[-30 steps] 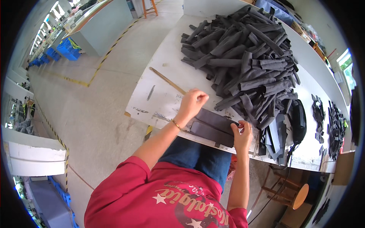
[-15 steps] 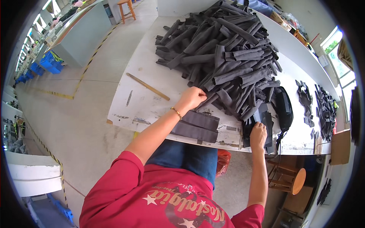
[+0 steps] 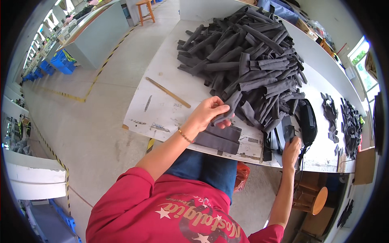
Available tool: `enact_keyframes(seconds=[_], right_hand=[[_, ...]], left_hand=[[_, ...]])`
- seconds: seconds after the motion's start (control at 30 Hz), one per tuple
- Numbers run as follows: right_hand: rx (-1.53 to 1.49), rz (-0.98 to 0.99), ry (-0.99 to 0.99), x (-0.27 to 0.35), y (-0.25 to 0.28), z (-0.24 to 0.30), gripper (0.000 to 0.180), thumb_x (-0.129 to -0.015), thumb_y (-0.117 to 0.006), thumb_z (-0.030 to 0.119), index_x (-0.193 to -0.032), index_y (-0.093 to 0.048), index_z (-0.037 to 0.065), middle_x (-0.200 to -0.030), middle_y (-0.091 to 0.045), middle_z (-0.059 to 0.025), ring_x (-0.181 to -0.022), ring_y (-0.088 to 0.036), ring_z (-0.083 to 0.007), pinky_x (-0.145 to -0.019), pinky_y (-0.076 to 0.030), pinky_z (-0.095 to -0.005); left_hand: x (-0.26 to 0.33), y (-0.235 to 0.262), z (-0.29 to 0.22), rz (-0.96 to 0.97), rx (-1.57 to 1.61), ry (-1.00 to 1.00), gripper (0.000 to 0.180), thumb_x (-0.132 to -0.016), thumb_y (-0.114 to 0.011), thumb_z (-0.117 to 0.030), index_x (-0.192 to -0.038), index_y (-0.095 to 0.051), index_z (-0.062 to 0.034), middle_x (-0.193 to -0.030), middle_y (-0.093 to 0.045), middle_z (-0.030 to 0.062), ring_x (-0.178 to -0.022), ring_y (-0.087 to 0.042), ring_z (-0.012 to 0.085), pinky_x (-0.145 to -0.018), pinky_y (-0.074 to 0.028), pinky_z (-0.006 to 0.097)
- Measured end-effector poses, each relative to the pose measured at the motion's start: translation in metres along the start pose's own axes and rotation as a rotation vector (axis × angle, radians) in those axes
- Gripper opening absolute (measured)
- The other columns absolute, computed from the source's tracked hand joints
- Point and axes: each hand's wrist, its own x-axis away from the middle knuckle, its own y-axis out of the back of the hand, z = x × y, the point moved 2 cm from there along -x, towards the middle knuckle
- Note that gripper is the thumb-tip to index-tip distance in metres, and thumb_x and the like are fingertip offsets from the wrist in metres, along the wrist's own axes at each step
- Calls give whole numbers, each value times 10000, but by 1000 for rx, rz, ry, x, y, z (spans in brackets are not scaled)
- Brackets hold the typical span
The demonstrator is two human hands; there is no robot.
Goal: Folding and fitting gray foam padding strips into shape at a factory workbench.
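Note:
My left hand (image 3: 212,111) pinches a dark grey folded fabric piece (image 3: 231,106) between thumb and fingers, just above the table's near part. My right hand (image 3: 292,152) is closed on a small dark fabric piece (image 3: 289,132), beside a smooth grey plate (image 3: 277,142) at the table's near edge. Behind both hands rises a big heap of dark grey fabric tubes (image 3: 243,56). Flat dark fabric strips (image 3: 219,139) lie below my left hand, partly hidden by it. A black padded pouch (image 3: 308,120) with straps stands right of the plate.
A wooden stick (image 3: 168,92) lies on the white table (image 3: 162,69) to the left. Dark fabric scraps (image 3: 330,115) and another dark pile (image 3: 350,125) lie far right. Under the near edge are a red plastic bag (image 3: 242,177) and a wooden stool (image 3: 319,200).
My left hand has lifted a fabric piece away from the heap's edge. My right hand has moved right with a dark piece, uncovering more of the grey plate. The view has shifted slightly.

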Motion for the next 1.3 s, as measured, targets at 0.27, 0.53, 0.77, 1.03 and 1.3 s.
enact_keyframes(seconds=[0.27, 0.53, 0.77, 1.03, 1.3], right_hand=[[-562, 185, 98, 9, 60, 147, 302, -749, -729, 31, -895, -466, 7, -938, -475, -165, -837, -510, -357, -748, -440, -421], [-941, 178, 175, 37, 67, 220, 272, -682, -801, 7, -866, -602, -15, -989, -582, -141, -884, -575, -307, -786, -477, -352], [-956, 183, 146, 38, 69, 227, 462, -675, -801, -8, -1120, -680, 32, -965, -595, -113, -887, -586, -265, -787, -488, -353], [-825, 71, 331, 28, 74, 233, 350, -716, -768, 24, -1057, -713, 78, -920, -600, -55, -782, -562, -223, -730, -393, -339], [-729, 42, 387, 23, 74, 230, 345, -718, -764, 49, -1057, -712, 87, -894, -588, -53, -762, -551, -229, -708, -388, -350]], left_hand=[[33, 12, 8, -262, 481, -164, 322, -901, -681, -127, -1167, -543, -9, -935, -682, 125, -780, -678, 183, -687, -563, 299], [43, 25, 17, -245, 717, -61, 122, -916, -658, -125, -995, -635, -35, -950, -678, 97, -888, -668, 211, -848, -564, 397], [47, 16, 13, -261, 526, -87, 171, -960, -600, -179, -1027, -605, -22, -981, -685, 137, -894, -692, 235, -787, -596, 387], [49, 6, 14, -262, 470, -57, 174, -950, -610, -158, -1056, -562, -28, -985, -673, 131, -936, -687, 224, -757, -607, 396], [51, 3, 18, -227, 527, 23, 152, -965, -585, -169, -1043, -583, -39, -1002, -694, 162, -853, -707, 218, -716, -616, 366]])
